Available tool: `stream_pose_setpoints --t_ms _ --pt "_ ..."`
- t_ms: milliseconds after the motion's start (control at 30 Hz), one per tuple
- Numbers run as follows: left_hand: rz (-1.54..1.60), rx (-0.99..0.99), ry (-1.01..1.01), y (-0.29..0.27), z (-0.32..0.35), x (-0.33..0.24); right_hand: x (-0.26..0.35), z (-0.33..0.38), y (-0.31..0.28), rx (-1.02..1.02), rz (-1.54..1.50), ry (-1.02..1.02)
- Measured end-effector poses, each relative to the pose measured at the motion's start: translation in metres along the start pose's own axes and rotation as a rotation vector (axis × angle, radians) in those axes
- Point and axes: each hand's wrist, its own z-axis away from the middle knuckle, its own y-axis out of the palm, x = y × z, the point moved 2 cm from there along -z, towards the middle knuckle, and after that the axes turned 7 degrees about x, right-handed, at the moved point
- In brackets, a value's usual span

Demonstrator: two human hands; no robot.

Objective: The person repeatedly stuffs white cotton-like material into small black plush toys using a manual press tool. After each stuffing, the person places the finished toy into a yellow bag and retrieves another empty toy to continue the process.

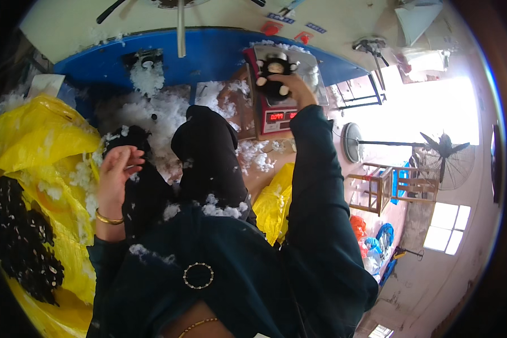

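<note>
A small black plush toy (pixel 273 84) with pale paws and a light face rests on the metal pan of a red digital scale (pixel 263 115), at the upper right. My right hand (pixel 299 92) grips the toy's lower side, its fingers partly hidden. The scale's red display is lit. Over my left thigh, my left hand (pixel 118 166) hangs with loosely bent fingers apart and nothing in them. Just left of it lies a big yellow sack (pixel 67 132), holding a heap of black plush pieces (pixel 25 242).
White stuffing fluff (pixel 163 115) covers the floor ahead and clings to my clothes. A blue panel with a stuffing nozzle (pixel 146 65) stands in front. Another yellow sack (pixel 276 203) lies by my right thigh. Farther right are a wooden stool (pixel 380 188) and a standing fan (pixel 442 158).
</note>
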Motion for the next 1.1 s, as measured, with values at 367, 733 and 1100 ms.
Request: stream_pose_setpoints --t_ms 367,733,1100 --pt "-0.062 -0.030 0.083 -0.029 0.018 0.005 0.024 0.143 0.194 0.714 0.170 -0.417" --pt "0.216 0.655 0.184 0.083 0.028 -0.048 -0.006 0.163 0.235 1.101 -0.785 -0.175" --pt "-0.548 0.121 0.902 0.073 0.034 -0.040 0.017 0.177 0.273 1.421 -1.108 -0.093"
